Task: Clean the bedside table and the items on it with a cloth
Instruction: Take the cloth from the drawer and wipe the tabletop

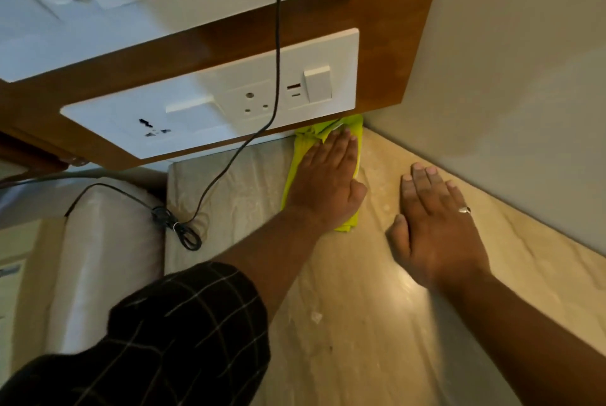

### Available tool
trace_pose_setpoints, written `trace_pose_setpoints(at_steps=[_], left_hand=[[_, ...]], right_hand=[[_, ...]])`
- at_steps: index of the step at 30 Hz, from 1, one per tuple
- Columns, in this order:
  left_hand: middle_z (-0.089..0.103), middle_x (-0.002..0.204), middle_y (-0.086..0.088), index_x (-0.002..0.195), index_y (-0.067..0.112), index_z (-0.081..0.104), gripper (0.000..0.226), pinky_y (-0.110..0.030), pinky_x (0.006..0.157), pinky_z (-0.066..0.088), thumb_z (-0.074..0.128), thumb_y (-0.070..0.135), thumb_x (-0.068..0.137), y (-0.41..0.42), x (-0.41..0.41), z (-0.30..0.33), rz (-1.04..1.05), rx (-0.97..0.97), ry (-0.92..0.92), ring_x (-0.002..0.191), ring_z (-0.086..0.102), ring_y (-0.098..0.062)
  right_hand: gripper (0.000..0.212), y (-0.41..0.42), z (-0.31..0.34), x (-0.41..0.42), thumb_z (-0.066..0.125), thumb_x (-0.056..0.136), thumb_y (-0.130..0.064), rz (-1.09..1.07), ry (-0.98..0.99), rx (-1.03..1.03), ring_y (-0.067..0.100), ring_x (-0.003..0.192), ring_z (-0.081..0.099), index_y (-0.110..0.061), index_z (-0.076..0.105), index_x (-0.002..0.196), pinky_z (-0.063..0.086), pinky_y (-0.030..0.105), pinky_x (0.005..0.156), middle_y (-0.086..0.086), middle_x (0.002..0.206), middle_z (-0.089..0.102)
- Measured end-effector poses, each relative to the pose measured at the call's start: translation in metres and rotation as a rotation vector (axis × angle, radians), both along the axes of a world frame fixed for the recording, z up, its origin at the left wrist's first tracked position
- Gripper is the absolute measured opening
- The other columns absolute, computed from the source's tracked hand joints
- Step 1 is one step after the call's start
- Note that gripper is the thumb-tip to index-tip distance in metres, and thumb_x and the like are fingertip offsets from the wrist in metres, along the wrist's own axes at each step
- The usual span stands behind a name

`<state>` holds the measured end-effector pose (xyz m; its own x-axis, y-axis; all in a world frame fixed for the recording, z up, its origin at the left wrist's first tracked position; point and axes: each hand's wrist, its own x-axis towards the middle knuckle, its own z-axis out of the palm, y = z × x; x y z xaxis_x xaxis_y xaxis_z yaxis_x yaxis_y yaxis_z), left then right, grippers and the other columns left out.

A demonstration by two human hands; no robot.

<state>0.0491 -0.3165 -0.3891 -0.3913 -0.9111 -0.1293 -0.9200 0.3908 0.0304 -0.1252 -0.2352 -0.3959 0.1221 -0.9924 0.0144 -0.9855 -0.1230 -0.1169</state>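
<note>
Cloth (298,159) is right up in the back corner of the table (360,307), jammed where the wood panel (393,28) meets the wall (524,77). Your left hand (328,176) lies flat on it, fingers straight, pressing it down rather than gripping. Your right hand (436,222) rests flat on the bare top beside it, fingers spread, holding nothing, so the two hands are apart.

Looks like you're mid-wipe on the table surface, working the far edge under the socket plate (213,100). I'd guess the top is only partly done: there's a pale speck (316,317) nearer to you. Next move probably means dragging the cloth back toward you with even pressure. Watch the black cable (278,44) hanging just left of the cloth, since a sideways swipe could snag it.
</note>
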Motion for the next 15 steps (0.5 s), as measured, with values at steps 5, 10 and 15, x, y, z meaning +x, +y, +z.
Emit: trace_pose_setpoints(at_steps=[5, 10, 15], left_hand=[[0.013, 0.164, -0.009, 0.155, 0.01, 0.018, 0.077, -0.042, 0.122, 0.01, 0.033, 0.04, 0.086, 0.027, -0.008, 0.0, -0.085, 0.043, 0.04, 0.152, 0.008, -0.025], [0.017, 0.163, -0.006, 0.154, 0.012, 0.024, 0.075, -0.039, 0.122, 0.009, 0.033, 0.038, 0.084, 0.012, -0.007, 0.002, -0.258, 0.026, 0.053, 0.152, 0.011, -0.023], [0.016, 0.164, -0.001, 0.155, 0.016, 0.018, 0.077, -0.037, 0.121, 0.009, 0.042, 0.037, 0.085, -0.022, -0.007, 0.001, -0.242, 0.007, 0.007, 0.152, 0.009, -0.018]], right_hand=[[0.064, -0.002, -0.002, -0.002, 0.033, 0.089, -0.036, -0.004, -0.04, -0.003, 0.032, 0.143, 0.028, -0.002, 0.042, 0.142, 0.02, 0.046, 0.117, 0.02, 0.152, 0.035], [0.062, -0.003, -0.001, -0.003, 0.035, 0.089, -0.036, -0.001, -0.067, 0.0, 0.033, 0.142, 0.029, -0.002, 0.043, 0.141, 0.017, 0.045, 0.117, 0.02, 0.151, 0.037], [0.064, -0.004, -0.001, -0.005, 0.037, 0.089, -0.037, -0.008, -0.072, 0.004, 0.033, 0.142, 0.03, -0.003, 0.042, 0.143, 0.018, 0.045, 0.117, 0.019, 0.152, 0.035]])
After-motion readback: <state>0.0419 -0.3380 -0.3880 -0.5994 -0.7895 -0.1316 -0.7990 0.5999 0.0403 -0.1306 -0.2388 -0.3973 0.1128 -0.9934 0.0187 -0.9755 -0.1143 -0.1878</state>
